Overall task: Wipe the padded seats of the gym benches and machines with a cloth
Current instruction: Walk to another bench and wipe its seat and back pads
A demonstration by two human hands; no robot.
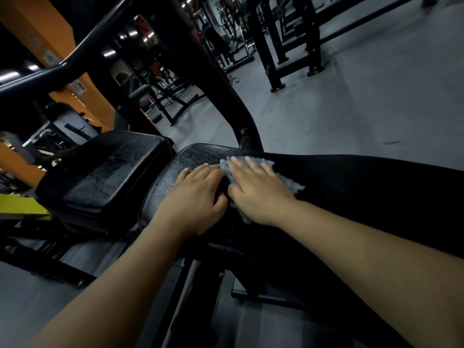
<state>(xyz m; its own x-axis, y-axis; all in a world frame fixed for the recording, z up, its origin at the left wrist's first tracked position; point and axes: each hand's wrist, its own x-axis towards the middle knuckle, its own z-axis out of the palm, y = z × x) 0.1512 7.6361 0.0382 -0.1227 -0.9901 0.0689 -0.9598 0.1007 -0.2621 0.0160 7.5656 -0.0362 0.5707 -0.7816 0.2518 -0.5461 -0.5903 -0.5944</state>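
Gym machines (315,46) beyond the fingers likely remain; flat right fingers (248,162) press the cloth (291,184) onto this seat (190,156), left fingers (206,167) rest empty alongside.

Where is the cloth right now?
In the head view, the blue cloth lies just right of centre on the black padded seat, pressed under the right hand, with the left hand beside it.

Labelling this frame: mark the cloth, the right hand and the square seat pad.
cloth (289,184), head view, fluffy right edge.
right hand (258,188), head view, back of hand.
square seat pad (105,172), head view, top.
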